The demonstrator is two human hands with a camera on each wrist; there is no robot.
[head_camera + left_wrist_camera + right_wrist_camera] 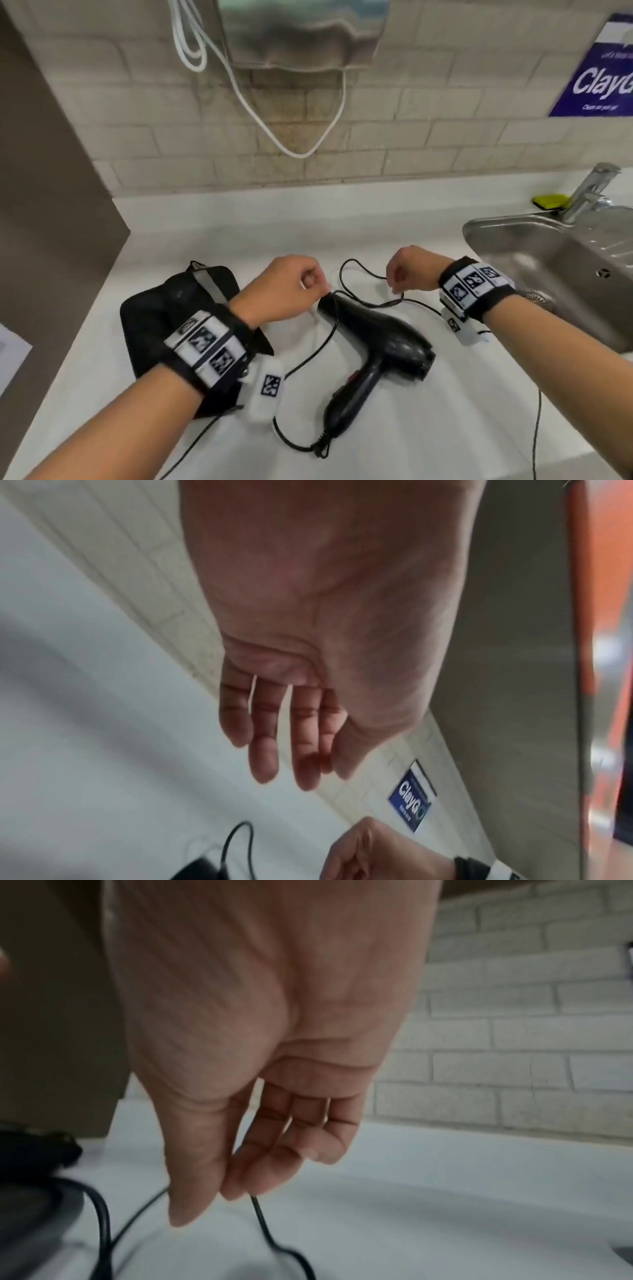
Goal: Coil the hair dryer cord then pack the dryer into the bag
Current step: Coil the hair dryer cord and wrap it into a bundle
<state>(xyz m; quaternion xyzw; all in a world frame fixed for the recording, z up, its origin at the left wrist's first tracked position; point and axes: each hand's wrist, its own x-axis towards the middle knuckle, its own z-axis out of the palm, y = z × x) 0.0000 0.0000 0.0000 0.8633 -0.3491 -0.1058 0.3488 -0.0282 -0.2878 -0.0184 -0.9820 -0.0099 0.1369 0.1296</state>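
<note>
On the white counter (394,222), a black hair dryer (373,346) is lying on its side between the person's two forearms, its nozzle pointing away toward the wall and its handle pointing back toward the person. Just left of it, a black bag (164,308) is lying flat, partly hidden under the left wrist. The dryer's thin black cord (322,342) is leaving the end of the handle, looping loosely across the counter, crossing over the nozzle and running on toward the right. The right hand (409,269) is hovering just beyond and to the right of the nozzle, pinching a stretch of the cord between thumb and fingertips (240,1183); in the right wrist view the cord is hanging down from that pinch and curling onto the counter. The left hand (291,291) is hanging right over the tip of the nozzle. In the head view its fingers are looking curled as if at the cord, but in the left wrist view the fingers (263,739) are hanging fairly straight with nothing between them, so whether it is gripping anything cannot be told. A steel sink (548,260) with a tap (585,195) is sitting at the right edge of the counter, and a white cable (260,113) is drooping along the brick wall behind.
</note>
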